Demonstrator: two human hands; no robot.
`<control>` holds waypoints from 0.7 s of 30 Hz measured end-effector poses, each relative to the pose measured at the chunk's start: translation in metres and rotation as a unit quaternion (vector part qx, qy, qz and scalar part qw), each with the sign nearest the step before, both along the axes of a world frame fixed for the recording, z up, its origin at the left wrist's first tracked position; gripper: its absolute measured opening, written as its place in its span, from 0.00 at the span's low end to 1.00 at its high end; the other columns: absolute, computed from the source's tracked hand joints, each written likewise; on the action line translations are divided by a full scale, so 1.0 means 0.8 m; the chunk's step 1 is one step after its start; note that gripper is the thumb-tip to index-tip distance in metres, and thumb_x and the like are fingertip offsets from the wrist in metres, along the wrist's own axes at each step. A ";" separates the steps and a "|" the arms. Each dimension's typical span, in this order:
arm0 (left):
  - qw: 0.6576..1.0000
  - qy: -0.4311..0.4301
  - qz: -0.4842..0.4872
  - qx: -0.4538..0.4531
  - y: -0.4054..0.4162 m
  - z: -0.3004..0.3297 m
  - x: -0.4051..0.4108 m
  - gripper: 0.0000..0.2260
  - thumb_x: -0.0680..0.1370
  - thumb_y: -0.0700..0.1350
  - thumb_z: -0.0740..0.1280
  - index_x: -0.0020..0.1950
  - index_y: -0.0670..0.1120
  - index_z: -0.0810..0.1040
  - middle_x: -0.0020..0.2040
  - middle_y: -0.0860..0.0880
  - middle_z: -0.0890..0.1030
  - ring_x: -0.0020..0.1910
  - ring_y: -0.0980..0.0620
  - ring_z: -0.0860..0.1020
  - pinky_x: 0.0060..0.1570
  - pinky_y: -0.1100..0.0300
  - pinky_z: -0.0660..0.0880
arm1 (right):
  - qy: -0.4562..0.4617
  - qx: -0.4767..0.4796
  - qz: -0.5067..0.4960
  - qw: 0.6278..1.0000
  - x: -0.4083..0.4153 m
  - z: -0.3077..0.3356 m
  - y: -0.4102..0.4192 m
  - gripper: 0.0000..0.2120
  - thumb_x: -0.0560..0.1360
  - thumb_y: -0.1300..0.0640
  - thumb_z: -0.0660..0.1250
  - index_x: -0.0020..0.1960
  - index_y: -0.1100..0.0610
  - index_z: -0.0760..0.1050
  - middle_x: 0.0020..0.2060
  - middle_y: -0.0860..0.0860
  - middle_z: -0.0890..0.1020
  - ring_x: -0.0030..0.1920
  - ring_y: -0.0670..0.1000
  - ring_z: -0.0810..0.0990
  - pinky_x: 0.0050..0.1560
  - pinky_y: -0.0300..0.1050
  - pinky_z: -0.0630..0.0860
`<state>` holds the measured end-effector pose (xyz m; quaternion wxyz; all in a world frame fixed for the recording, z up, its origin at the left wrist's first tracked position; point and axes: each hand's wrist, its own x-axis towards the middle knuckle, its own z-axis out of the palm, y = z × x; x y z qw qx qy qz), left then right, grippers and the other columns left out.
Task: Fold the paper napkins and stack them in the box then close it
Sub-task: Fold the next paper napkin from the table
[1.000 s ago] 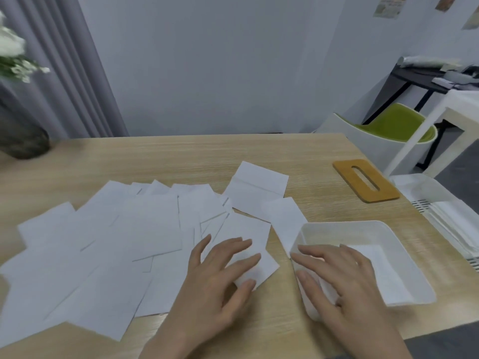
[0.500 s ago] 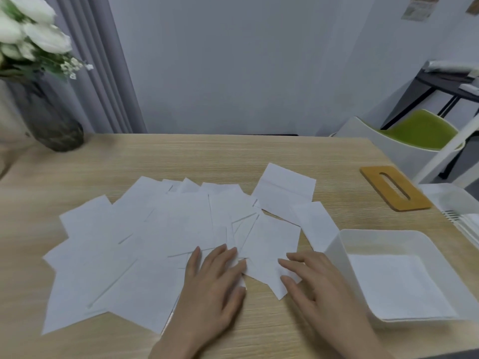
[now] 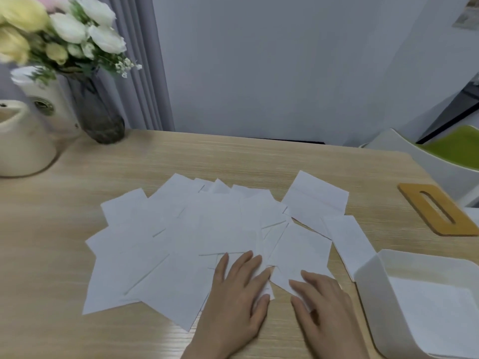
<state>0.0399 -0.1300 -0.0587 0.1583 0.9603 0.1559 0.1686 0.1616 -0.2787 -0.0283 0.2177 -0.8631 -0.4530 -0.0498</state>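
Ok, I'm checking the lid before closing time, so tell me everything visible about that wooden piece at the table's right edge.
The wooden lid is a flat, tan, rounded-corner rectangle with one long oval slot through its middle. It lies flat and angled on the table, near the far right edge, beyond the white box. Nothing touches it; napkins and both hands are apart from it.

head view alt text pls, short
Both hands, left hand and right hand, rest flat on loose white paper napkins spread over a light wooden table; an open white plastic box sits right, an oblong wooden slotted lid beyond.
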 end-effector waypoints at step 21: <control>0.989 0.030 0.144 0.002 0.032 0.000 -0.005 0.21 0.80 0.54 0.55 0.67 0.49 0.77 0.70 0.53 0.75 0.73 0.49 0.68 0.71 0.43 0.52 | 0.024 0.016 -0.036 0.999 -0.002 -0.007 0.010 0.10 0.67 0.62 0.77 0.46 0.51 0.83 0.47 0.48 0.82 0.55 0.45 0.74 0.50 0.49 0.69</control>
